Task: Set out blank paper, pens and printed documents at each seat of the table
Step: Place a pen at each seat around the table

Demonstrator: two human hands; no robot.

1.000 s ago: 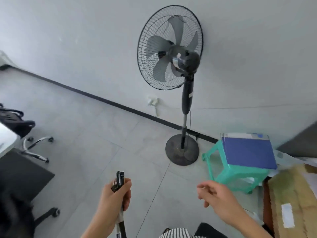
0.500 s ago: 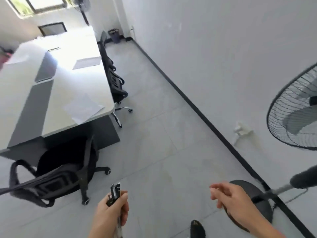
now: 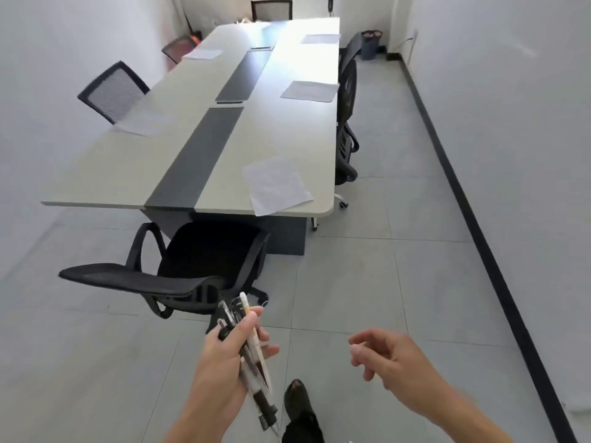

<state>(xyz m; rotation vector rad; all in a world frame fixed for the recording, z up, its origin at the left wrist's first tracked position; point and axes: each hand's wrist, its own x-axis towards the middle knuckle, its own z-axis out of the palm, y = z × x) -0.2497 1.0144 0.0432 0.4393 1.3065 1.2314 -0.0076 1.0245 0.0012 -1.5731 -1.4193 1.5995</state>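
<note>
My left hand (image 3: 224,359) grips a bundle of several pens (image 3: 252,356) low in the view, above the floor. My right hand (image 3: 393,362) hangs beside it, fingers loosely curled, holding nothing. Ahead stands the long white conference table (image 3: 287,129) with a grey centre strip. Sheets of paper lie at several seats: one at the near right corner (image 3: 275,183), one further along the right side (image 3: 310,90), one at the far right (image 3: 319,38), one on the left side (image 3: 140,123) and one at the far left (image 3: 203,53). Both hands are well short of the table.
A black mesh office chair (image 3: 192,266) stands at the table's near end, right in front of me. More chairs (image 3: 347,123) line the right side and the left side (image 3: 112,91). A bin (image 3: 371,43) sits at the far right wall. An open floor aisle runs along the right wall.
The view has swung left from the fan and stool to face the table head-on. My left hand still holds the pens; my right hand stays empty.
</note>
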